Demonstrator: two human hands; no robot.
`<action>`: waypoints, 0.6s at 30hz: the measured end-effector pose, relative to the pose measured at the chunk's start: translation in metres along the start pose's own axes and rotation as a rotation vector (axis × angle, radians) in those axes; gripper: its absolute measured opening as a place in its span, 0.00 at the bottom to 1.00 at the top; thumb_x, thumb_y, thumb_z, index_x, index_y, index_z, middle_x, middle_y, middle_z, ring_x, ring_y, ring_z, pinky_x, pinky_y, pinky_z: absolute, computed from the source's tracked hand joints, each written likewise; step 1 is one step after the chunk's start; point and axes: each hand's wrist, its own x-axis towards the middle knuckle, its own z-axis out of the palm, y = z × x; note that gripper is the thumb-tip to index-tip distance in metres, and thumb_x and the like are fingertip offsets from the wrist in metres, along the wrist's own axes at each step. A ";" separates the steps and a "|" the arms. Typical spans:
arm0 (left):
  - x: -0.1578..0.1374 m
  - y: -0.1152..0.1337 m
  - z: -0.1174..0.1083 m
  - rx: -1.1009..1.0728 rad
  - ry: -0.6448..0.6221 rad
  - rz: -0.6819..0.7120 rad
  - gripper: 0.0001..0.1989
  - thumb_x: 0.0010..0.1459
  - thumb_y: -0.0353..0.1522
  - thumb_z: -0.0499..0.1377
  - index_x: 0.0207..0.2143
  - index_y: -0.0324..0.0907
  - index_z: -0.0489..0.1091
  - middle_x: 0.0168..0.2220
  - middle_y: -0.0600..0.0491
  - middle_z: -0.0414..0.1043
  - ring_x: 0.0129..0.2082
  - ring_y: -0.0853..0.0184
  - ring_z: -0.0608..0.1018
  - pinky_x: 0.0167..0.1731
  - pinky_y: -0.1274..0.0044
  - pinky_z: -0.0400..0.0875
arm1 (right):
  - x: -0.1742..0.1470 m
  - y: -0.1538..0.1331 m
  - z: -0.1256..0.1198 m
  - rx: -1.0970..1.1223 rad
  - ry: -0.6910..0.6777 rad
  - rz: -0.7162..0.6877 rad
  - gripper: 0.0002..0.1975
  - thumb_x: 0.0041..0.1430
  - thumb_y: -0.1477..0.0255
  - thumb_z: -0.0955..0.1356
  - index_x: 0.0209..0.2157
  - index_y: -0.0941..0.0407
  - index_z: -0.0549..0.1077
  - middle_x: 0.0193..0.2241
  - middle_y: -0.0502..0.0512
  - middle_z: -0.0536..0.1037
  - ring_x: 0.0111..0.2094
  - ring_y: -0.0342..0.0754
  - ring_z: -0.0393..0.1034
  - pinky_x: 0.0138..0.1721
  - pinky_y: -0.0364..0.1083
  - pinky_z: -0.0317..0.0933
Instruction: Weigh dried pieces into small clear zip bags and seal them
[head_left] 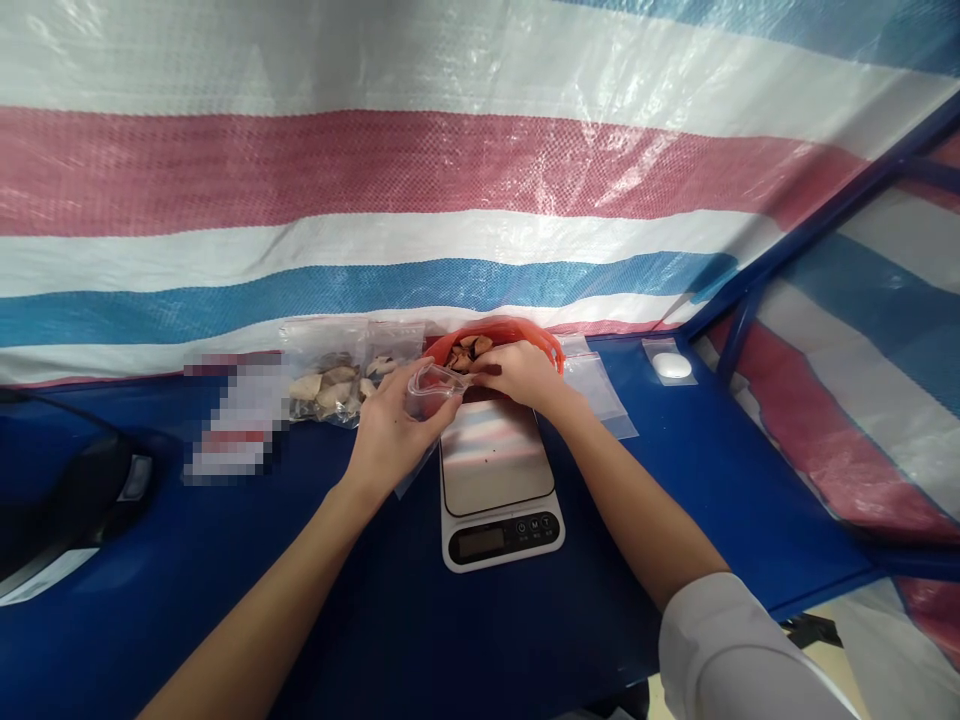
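Left hand (pixel 394 420) grips clear bag (pixel 436 378). Right hand (pixel 517 370) has fingers curled together at that bag's edge; cannot tell whether they hold anything. Red bag (pixel 517 328) of brown pieces (pixel 469 353) at 2 o'clock from clear bag. Scale (pixel 499 470) at 5, filled bags (pixel 334 390) at 9, flat bags (pixel 600 390) at 3.

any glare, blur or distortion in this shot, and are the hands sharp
Head view: glints scatter over the striped sheet; head view: the scale's plate mirrors pale and reddish bands; head view: a patch at left is pixelated; head view: the left hand and right hand show no strong blur, though shine muddles the clear bag.
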 end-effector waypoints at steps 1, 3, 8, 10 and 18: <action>0.000 0.000 0.000 -0.003 0.001 0.007 0.24 0.55 0.44 0.65 0.52 0.46 0.73 0.51 0.48 0.79 0.50 0.53 0.81 0.53 0.60 0.76 | 0.000 0.002 -0.002 0.045 0.010 -0.014 0.12 0.65 0.62 0.69 0.43 0.49 0.84 0.42 0.53 0.84 0.42 0.50 0.75 0.39 0.46 0.60; 0.000 -0.001 0.001 -0.010 0.003 0.027 0.24 0.55 0.44 0.65 0.52 0.45 0.73 0.50 0.48 0.80 0.49 0.53 0.81 0.53 0.61 0.75 | -0.001 0.004 -0.007 0.137 0.026 -0.034 0.12 0.63 0.61 0.71 0.40 0.51 0.85 0.38 0.53 0.84 0.39 0.48 0.75 0.36 0.45 0.59; 0.000 0.001 0.000 -0.032 -0.035 0.053 0.25 0.56 0.45 0.65 0.53 0.44 0.72 0.47 0.48 0.80 0.48 0.54 0.81 0.52 0.61 0.76 | -0.010 0.003 -0.028 0.398 0.123 -0.102 0.10 0.60 0.61 0.73 0.36 0.51 0.85 0.37 0.51 0.85 0.37 0.48 0.76 0.40 0.45 0.63; -0.001 0.002 0.000 -0.041 -0.051 0.062 0.25 0.56 0.45 0.65 0.53 0.44 0.72 0.47 0.48 0.81 0.47 0.55 0.81 0.52 0.62 0.76 | -0.016 -0.001 -0.036 0.469 0.150 -0.151 0.10 0.60 0.61 0.73 0.36 0.51 0.85 0.38 0.52 0.85 0.38 0.49 0.77 0.42 0.46 0.64; -0.002 0.009 0.003 -0.031 -0.083 0.107 0.27 0.54 0.45 0.65 0.53 0.44 0.72 0.51 0.47 0.79 0.49 0.55 0.80 0.53 0.63 0.74 | -0.027 -0.033 -0.047 0.332 0.068 -0.290 0.07 0.64 0.68 0.71 0.37 0.51 0.84 0.38 0.51 0.84 0.40 0.48 0.76 0.42 0.45 0.62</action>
